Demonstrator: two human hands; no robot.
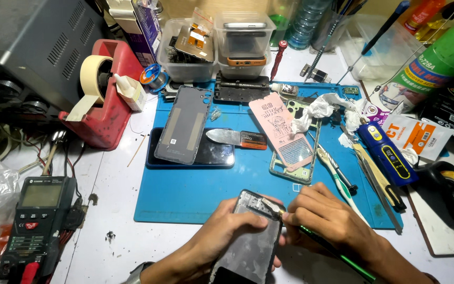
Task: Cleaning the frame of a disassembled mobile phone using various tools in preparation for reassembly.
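Your left hand (pixel 222 231) grips opened phone (pixel 250 239) at blue mat (pixel 195 194) near edge (worktop front). Your right hand (pixel 324 215) pinches green-handled tool (pixel 337 252), tip touching phone's top corner.

Your work mat (pixel 206 194) is plain blue, on a white bench (pixel 116 179) with dark specks. The phone (pixel 250 242) in your hands has a mottled silver-grey back and black edges. The tool (pixel 337 252) is black with a green stripe. The back cover (pixel 184 124) is dark grey with two tan strips, lying on a glossy black screen (pixel 216 155). The pink card (pixel 281 129) carries dark line drawings. The tape dispenser (pixel 112 100) is red and its tape roll (pixel 94 75) cream. The multimeter (pixel 35 221) is dark grey with red accents and a grey-green display. The soldering handle (pixel 387 152) is blue with yellow trim.
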